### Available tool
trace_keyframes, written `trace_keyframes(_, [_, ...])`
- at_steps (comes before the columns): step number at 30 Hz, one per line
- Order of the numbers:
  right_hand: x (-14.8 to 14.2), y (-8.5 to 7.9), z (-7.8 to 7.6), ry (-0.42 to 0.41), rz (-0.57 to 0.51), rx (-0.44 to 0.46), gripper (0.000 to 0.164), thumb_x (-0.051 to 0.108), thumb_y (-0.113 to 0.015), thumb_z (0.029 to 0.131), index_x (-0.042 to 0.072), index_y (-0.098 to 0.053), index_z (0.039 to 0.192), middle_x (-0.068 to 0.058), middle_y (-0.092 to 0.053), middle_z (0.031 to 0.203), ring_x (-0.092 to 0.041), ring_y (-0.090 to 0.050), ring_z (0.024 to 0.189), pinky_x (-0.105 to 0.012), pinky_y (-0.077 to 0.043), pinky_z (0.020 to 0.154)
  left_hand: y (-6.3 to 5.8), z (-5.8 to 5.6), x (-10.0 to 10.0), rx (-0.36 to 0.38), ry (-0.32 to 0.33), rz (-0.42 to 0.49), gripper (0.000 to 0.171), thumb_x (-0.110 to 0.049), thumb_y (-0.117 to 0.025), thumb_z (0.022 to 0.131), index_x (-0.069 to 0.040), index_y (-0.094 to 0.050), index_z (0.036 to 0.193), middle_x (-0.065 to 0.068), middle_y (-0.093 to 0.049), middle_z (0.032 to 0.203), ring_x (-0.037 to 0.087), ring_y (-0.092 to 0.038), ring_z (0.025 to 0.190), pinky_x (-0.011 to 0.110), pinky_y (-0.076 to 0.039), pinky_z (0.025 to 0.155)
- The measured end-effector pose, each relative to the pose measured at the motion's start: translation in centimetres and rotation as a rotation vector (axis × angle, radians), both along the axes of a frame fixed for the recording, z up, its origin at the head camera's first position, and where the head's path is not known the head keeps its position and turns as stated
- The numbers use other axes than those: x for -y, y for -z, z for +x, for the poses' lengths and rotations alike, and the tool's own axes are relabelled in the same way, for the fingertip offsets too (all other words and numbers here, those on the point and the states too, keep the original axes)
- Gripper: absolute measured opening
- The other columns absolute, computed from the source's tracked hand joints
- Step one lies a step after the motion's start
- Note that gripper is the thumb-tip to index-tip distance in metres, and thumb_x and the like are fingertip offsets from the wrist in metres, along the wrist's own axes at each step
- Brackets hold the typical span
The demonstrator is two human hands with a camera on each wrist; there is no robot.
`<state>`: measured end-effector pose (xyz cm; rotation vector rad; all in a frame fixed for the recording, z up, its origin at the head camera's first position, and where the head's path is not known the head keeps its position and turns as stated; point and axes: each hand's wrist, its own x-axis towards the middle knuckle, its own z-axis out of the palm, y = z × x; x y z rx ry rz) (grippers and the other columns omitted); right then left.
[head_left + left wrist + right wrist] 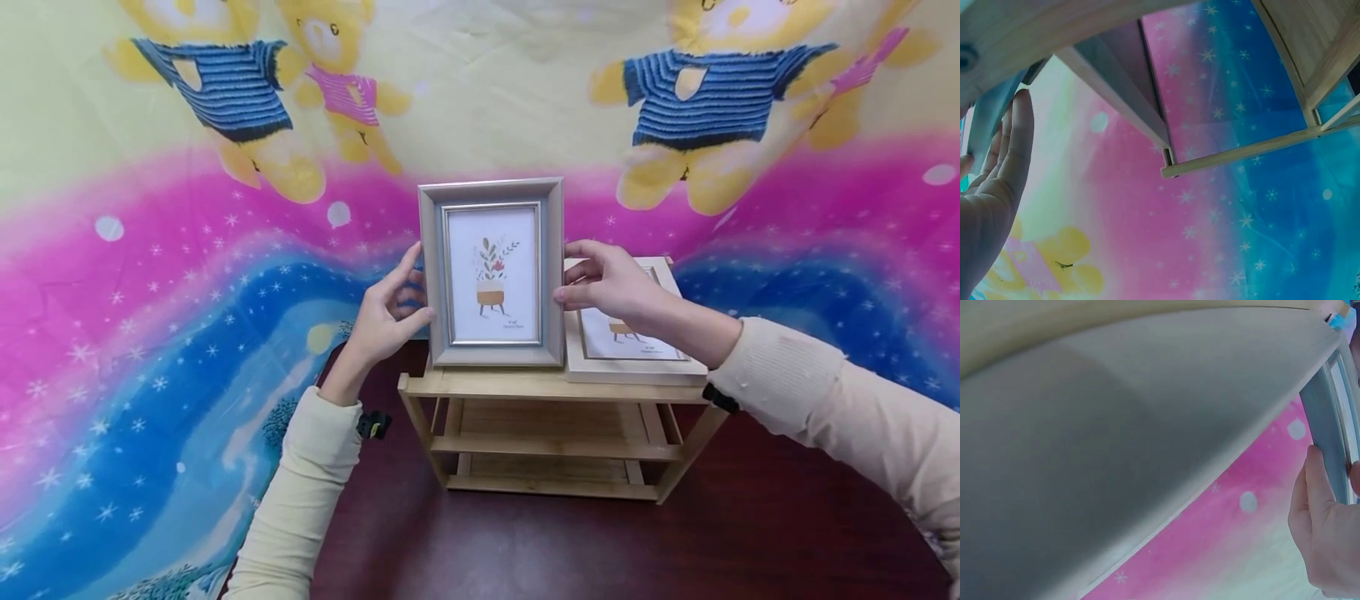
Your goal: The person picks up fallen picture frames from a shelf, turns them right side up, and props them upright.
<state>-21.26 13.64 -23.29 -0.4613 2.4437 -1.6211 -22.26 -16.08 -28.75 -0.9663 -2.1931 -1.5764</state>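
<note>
Head view: held a silver-grey rectangular picture frame with a white plant print upright, face toward the camera, at the left part of the top shelf of a pale wooden three-tier rack. Gripped the left edge with the left hand, thumb toward the front and fingers reaching behind; pinched the right edge with the right hand, thumb likewise in front. Saw both grips from the wrist views too, at the sides of the frame. Could not tell full contact with the shelf from a slight gap under the lower edge.

Noted a cream rectangular picture frame with a similar print lying flat on the right part of the same shelf, just beside the first and partly hidden by the right hand and forearm. Found the rack standing on a glossy dark red-brown table, before a printed teddy-bear cloth.

Judged the step in hand to be standing or squaring up the silver-grey frame. Judged the next move to call for settling the lower edge evenly, testing the balance, then loosening both hands together without nudging the cream frame.
</note>
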Motion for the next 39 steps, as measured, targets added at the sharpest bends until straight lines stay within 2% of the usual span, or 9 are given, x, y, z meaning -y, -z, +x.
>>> trace_keyframes(5, [0.1,0.1,-0.1,0.027,0.023,-0.047,0.059,0.002,-0.062,0.084,-0.001,-0.033,0.136,-0.023,-0.054,0.108,-0.024,-0.055,0.096,-0.033,-0.048,0.082,0.0,-0.1,-0.1,-0.026,-0.021,0.013,0.076,0.013,-0.058,0.079,-0.006,-0.023,0.144,0.020,-0.050,0.109,0.022,-0.055,0.085,0.025,-0.051,0.072])
trace_keyframes(9, [0.1,0.0,-0.1,0.046,0.038,-0.071,0.059,0.002,-0.062,0.083,0.000,-0.035,0.135,-0.023,-0.054,0.109,-0.027,-0.053,0.100,-0.036,-0.046,0.085,-0.2,-0.1,-0.2,0.001,-0.040,0.022,0.078,0.012,-0.059,0.079,-0.003,-0.019,0.144,0.019,-0.048,0.109,0.018,-0.053,0.086,0.023,-0.049,0.073])
trace_keyframes(12, [0.1,0.0,-0.1,0.058,0.034,-0.075,0.059,0.003,-0.063,0.083,0.001,-0.035,0.135,-0.022,-0.054,0.110,-0.028,-0.052,0.102,-0.039,-0.045,0.087,-0.2,0.1,-0.1,0.023,-0.061,0.017,0.072,0.011,-0.059,0.079,0.002,-0.025,0.142,0.019,-0.049,0.111,0.014,-0.053,0.088,0.027,-0.049,0.074])
trace_keyframes(15, [0.2,0.1,-0.1,0.074,0.017,-0.076,0.058,0.002,-0.063,0.083,0.003,-0.037,0.134,-0.021,-0.055,0.109,-0.026,-0.053,0.101,-0.037,-0.046,0.086,-0.2,0.2,-0.1,0.028,-0.082,0.004,0.063,0.010,-0.060,0.080,0.004,-0.034,0.137,0.020,-0.051,0.113,0.017,-0.054,0.090,0.032,-0.049,0.074])
trace_keyframes(19, [0.3,0.0,-0.1,0.091,-0.010,-0.102,0.056,0.000,-0.063,0.082,0.005,-0.040,0.133,-0.019,-0.056,0.107,-0.024,-0.054,0.097,-0.031,-0.049,0.081,-0.2,0.3,0.0,0.032,-0.091,-0.010,0.061,0.009,-0.062,0.080,0.004,-0.037,0.135,0.019,-0.051,0.113,0.019,-0.055,0.091,0.030,-0.049,0.074])
trace_keyframes(23, [0.3,-1.1,0.0,0.089,-0.096,-0.140,0.055,-0.001,-0.061,0.083,0.006,-0.040,0.133,-0.018,-0.056,0.107,-0.021,-0.055,0.094,-0.028,-0.050,0.078,-0.2,0.4,0.1,0.039,-0.093,-0.021,0.061,0.008,-0.062,0.080,0.002,-0.036,0.136,0.018,-0.050,0.115,0.017,-0.054,0.091,0.027,-0.049,0.074])
trace_keyframes(29, [0.2,-2.7,-0.2,0.071,-0.233,-0.190,0.050,-0.004,-0.059,0.083,0.002,-0.042,0.129,-0.009,-0.058,0.094,-0.013,-0.058,0.083,-0.026,-0.052,0.073,-0.1,0.6,0.1,0.024,-0.095,-0.033,0.061,0.007,-0.061,0.081,0.001,-0.035,0.136,0.019,-0.050,0.115,0.021,-0.054,0.093,0.034,-0.049,0.076])
trace_keyframes(33, [0.3,-3.0,-0.5,0.074,-0.229,-0.206,0.049,-0.006,-0.059,0.082,0.001,-0.044,0.128,-0.009,-0.058,0.092,-0.014,-0.058,0.082,-0.026,-0.052,0.072,-0.1,0.9,0.0,0.002,-0.087,-0.025,0.061,0.009,-0.061,0.080,0.002,-0.035,0.136,0.020,-0.050,0.114,0.025,-0.055,0.093,0.037,-0.049,0.075])
trace_keyframes(39, [0.3,-2.9,-1.3,0.060,-0.196,-0.223,0.050,-0.005,-0.059,0.084,0.004,-0.045,0.131,-0.015,-0.058,0.102,-0.018,-0.057,0.089,-0.029,-0.051,0.076,0.1,1.4,-0.2,-0.022,-0.108,-0.018,0.062,0.009,-0.062,0.080,0.003,-0.035,0.136,0.019,-0.050,0.113,0.026,-0.056,0.091,0.031,-0.050,0.073])
